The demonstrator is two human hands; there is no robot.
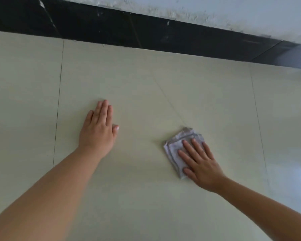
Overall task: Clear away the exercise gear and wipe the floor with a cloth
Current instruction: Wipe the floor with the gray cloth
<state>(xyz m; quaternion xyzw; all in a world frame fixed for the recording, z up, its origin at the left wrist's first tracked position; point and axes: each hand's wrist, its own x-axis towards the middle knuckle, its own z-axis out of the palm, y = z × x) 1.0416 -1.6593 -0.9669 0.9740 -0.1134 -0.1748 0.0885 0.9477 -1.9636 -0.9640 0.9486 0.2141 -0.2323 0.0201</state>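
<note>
Left hand (98,129) and right hand (199,162) lie flat, fingers straight, arms extended.

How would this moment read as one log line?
step: wiping | right hand: flat on folded cloth | left hand: flat on floor

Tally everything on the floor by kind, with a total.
Hands: 2, left hand flat on the floor tiles, right hand pressing the cloth
Cloths: 1, folded grey cloth
Exercise gear: 0 in view
Total: 3
</note>
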